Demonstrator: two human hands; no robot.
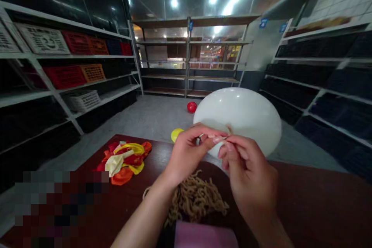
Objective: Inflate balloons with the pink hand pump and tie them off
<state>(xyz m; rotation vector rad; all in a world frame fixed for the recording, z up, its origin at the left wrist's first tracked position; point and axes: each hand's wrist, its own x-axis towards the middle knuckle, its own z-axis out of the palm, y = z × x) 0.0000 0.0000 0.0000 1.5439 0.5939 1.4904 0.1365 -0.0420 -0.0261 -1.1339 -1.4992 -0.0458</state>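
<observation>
A big white balloon (241, 112) fills the space just beyond my hands, above the far edge of the table. My left hand (190, 149) is closed in a pinch on a thin pale strand close to the balloon's near side. Right beside it, my right hand (247, 162) pinches the same small area with curled fingers; what lies between its fingertips is too small to name. Below both hands, a heap of tan strings (197, 197) rests on the dark table. Uninflated balloons (128, 161) in red, orange, yellow and cream are piled at the left.
The dark brown table (308, 201) spans the foreground, with a purple object (206, 235) at its near edge. A yellow balloon (176, 135) and a red balloon (192, 107) are beyond the table. Shelves with crates (65, 77) stand left; more shelves stand behind and right.
</observation>
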